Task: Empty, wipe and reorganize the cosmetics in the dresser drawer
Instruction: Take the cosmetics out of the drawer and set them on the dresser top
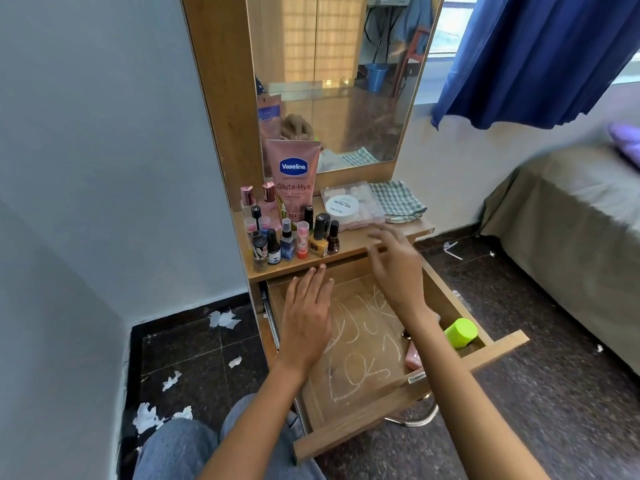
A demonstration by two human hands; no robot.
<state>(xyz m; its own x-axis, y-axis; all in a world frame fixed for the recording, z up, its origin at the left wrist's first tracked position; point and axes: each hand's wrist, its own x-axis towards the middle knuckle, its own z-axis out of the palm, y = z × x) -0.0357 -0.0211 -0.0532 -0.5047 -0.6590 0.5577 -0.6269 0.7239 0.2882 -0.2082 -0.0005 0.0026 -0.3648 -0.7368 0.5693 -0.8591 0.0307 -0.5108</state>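
The wooden drawer (491,356) stands pulled out, its floor smeared with white streaks. A green-capped container (460,332) and a pink item (412,356) lie at its right side. My left hand (306,318) hovers flat over the drawer's left half, fingers straight, holding nothing. Blurred and with its fingers spread, my right hand (398,265) is above the drawer's back edge near the dresser top (360,239), also holding nothing. Several nail polish bottles (291,237) and a pink Vaseline tube (294,178) stand on the top. A round white jar (341,209) rests on a clear box (367,202) beside a checked cloth (398,200).
A mirror (332,74) rises behind the dresser top. Torn white paper scraps (223,318) litter the dark floor on the left. A bed (571,216) stands at the right under a blue curtain (540,57). My knees in jeans (176,448) are at the bottom.
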